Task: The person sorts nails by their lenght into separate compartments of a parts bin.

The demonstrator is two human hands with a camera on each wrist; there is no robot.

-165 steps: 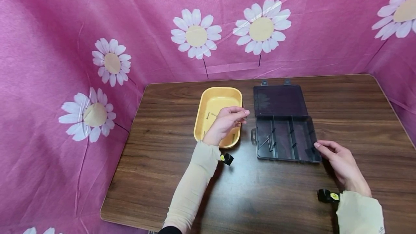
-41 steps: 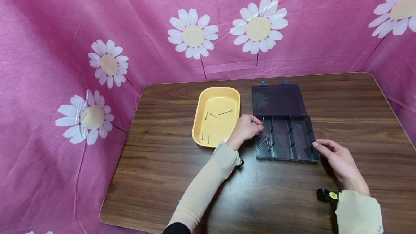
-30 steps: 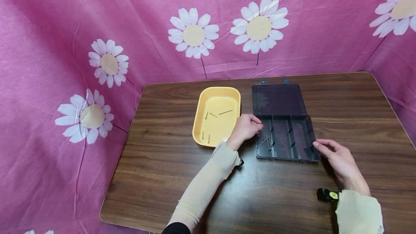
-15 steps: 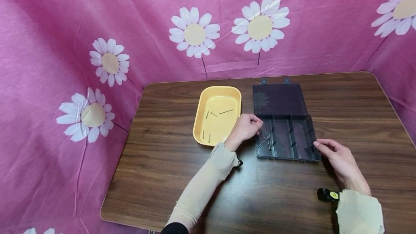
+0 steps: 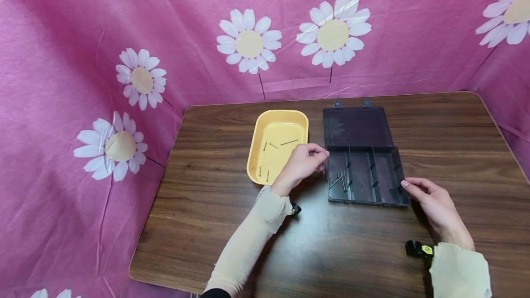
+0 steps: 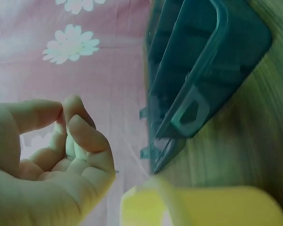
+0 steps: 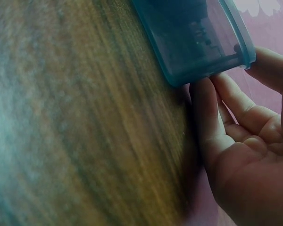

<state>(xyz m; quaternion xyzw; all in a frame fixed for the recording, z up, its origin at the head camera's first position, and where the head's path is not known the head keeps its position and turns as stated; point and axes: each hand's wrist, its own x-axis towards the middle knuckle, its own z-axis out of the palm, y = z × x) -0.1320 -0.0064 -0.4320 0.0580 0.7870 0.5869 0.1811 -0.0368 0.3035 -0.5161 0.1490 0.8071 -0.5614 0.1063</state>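
Note:
My left hand [image 5: 302, 162] is between the yellow tray [image 5: 281, 128] and the dark see-through compartment box [image 5: 361, 171]. In the left wrist view, the left thumb meets the forefinger, with nothing visible between them. Several screws [image 5: 344, 181] lie in the box's leftmost compartment, some crossing each other. Other loose screws [image 5: 289, 142] are spread over the tray floor. At the box's right side, my right hand [image 5: 434, 201] holds the near corner. The right wrist view has the thumb at the rim and fingers against the lower edge.
The box's lid [image 5: 358, 125] lies folded back toward the far edge of the wooden table [image 5: 194, 197]. A latch [image 5: 323, 172] sticks out at the box's left side. A pink flowered cloth [image 5: 186, 22] hangs behind and left of the table.
My left hand carried a screw from the tray to the box and let it go in the left compartment. It has since drawn back left. The right hand keeps its hold.

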